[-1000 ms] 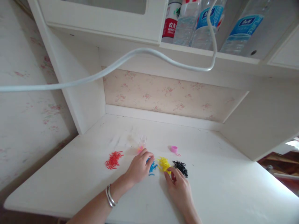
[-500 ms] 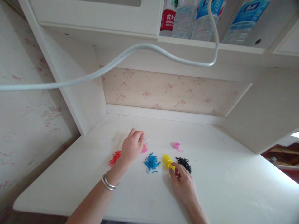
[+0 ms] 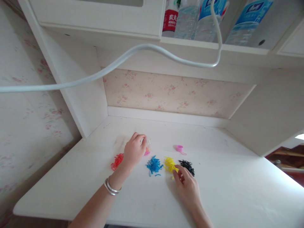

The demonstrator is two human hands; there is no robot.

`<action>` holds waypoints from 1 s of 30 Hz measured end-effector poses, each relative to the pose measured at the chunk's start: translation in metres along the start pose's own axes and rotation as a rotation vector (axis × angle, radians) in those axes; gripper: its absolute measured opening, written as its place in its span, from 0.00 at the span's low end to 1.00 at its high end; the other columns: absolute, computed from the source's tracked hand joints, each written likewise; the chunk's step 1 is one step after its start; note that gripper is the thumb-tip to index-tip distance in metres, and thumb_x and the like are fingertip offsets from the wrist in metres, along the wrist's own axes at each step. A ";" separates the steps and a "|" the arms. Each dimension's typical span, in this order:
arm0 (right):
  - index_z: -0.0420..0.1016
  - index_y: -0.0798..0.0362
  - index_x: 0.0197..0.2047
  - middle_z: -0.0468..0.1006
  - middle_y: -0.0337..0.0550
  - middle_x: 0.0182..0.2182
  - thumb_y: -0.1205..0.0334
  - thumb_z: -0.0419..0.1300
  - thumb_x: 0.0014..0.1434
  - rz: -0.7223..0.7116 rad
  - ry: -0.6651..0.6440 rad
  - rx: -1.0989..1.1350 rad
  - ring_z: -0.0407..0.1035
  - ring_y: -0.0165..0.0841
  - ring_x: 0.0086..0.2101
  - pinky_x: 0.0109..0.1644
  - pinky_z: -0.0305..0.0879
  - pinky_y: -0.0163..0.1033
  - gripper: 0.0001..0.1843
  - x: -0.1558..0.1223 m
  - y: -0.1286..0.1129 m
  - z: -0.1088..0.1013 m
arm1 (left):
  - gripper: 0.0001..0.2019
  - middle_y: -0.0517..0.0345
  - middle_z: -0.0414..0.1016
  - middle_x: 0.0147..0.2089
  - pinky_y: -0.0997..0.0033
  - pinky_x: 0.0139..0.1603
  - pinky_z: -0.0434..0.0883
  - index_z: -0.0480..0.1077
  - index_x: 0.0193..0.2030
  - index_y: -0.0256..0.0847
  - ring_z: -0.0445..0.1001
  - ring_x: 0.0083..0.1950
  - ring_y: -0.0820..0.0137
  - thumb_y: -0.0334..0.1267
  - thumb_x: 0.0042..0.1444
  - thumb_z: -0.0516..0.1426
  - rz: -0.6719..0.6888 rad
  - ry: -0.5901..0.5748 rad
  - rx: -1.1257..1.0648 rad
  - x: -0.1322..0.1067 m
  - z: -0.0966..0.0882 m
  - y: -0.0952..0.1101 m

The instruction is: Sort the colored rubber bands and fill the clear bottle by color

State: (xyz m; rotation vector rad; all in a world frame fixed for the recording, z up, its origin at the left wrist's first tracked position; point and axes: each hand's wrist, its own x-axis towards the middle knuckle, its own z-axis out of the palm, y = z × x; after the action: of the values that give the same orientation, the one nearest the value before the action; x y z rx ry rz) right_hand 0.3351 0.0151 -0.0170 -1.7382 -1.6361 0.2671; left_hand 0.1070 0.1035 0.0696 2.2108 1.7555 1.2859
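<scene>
My left hand (image 3: 135,148) is closed in a pinch by the mouth of a small clear jar (image 3: 148,142) with a pink bottom. A bit of yellow shows low in the jar; what the left fingertips hold is hidden. At the pile of yellow rubber bands (image 3: 169,164), my right hand (image 3: 188,185) has thumb and index finger closed on a yellow band. Blue rubber bands (image 3: 154,164) lie between the hands. Red rubber bands (image 3: 117,161) are partly covered by my left wrist, and black rubber bands (image 3: 187,167) sit just beyond the right hand.
A pink cap (image 3: 180,148) with a loop lies behind the yellow and black piles on the white desk (image 3: 142,199). Across the upper view runs a white cable (image 3: 147,47). Plastic bottles (image 3: 187,22) stand on the shelf above, and side panels flank the desk.
The yellow strand by my left fingertips at the jar's mouth is no longer visible there. My left hand has shifted very slightly; the right stays at the yellow pile.
</scene>
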 end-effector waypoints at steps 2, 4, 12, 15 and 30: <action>0.73 0.51 0.45 0.74 0.41 0.28 0.47 0.47 0.61 0.006 0.000 0.003 0.65 0.29 0.22 0.29 0.63 0.34 0.21 0.000 -0.001 -0.001 | 0.12 0.57 0.72 0.39 0.73 0.42 0.67 0.72 0.41 0.42 0.71 0.36 0.72 0.40 0.62 0.48 0.004 -0.001 -0.027 0.000 0.000 0.000; 0.72 0.52 0.46 0.74 0.42 0.29 0.47 0.47 0.61 0.011 0.003 0.018 0.65 0.30 0.23 0.30 0.63 0.34 0.21 -0.001 -0.001 -0.001 | 0.12 0.57 0.72 0.38 0.73 0.42 0.67 0.72 0.40 0.41 0.71 0.36 0.72 0.40 0.62 0.48 0.002 0.011 -0.069 0.000 -0.001 -0.001; 0.74 0.55 0.43 0.67 0.36 0.20 0.43 0.51 0.58 0.104 0.060 0.231 0.60 0.28 0.20 0.24 0.57 0.32 0.24 0.008 -0.018 0.001 | 0.13 0.56 0.75 0.36 0.74 0.37 0.67 0.73 0.38 0.40 0.71 0.35 0.72 0.43 0.60 0.50 -0.102 -0.148 -0.445 -0.023 -0.011 -0.005; 0.74 0.55 0.42 0.59 0.32 0.17 0.45 0.53 0.58 0.038 0.041 0.332 0.54 0.26 0.19 0.23 0.53 0.31 0.22 0.026 -0.052 -0.001 | 0.14 0.57 0.75 0.34 0.74 0.35 0.66 0.74 0.36 0.39 0.70 0.33 0.71 0.43 0.59 0.50 -0.144 -0.271 -0.506 -0.033 -0.007 -0.005; 0.77 0.53 0.42 0.59 0.30 0.15 0.50 0.55 0.54 -0.035 -0.138 0.427 0.53 0.25 0.18 0.23 0.49 0.31 0.19 0.112 -0.122 0.034 | 0.15 0.58 0.76 0.32 0.72 0.34 0.66 0.75 0.36 0.39 0.70 0.32 0.71 0.45 0.58 0.51 -0.160 -0.356 -0.454 -0.035 -0.005 -0.020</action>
State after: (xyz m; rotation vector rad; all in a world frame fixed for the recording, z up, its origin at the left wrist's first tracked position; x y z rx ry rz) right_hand 0.2389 0.1233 0.0699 -1.3900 -1.5645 0.6793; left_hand 0.0882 0.0799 0.0432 1.8611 1.3225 1.0465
